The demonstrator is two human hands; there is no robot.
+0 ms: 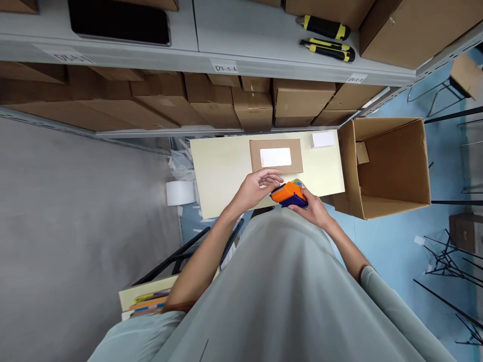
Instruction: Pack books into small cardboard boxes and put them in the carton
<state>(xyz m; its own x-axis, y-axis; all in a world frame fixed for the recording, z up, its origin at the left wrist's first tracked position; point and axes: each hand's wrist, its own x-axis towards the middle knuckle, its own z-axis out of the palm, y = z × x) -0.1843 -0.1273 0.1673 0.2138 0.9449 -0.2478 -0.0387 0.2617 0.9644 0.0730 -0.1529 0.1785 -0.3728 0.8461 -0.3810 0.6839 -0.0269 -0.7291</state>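
Observation:
My right hand (312,210) is wrapped around an orange and dark blue hand-held tape dispenser (290,193), just in front of my body. A bit of a round green and yellow part shows at its far side. My left hand (258,187) is at the dispenser's left end, its fingers loosely bent and apart from the thumb; I cannot tell whether the thumb touches the dispenser. Just beyond both hands, a flat brown cardboard box (256,157) with a white label (276,157) lies on the pale yellow tabletop (219,171).
A small stack of white paper (323,139) lies at the table's back right. A large open carton (396,166) stands on the right, a white roll (180,193) on the left. Shelves above hold brown boxes (302,98), a black phone (119,21) and two box cutters (326,27).

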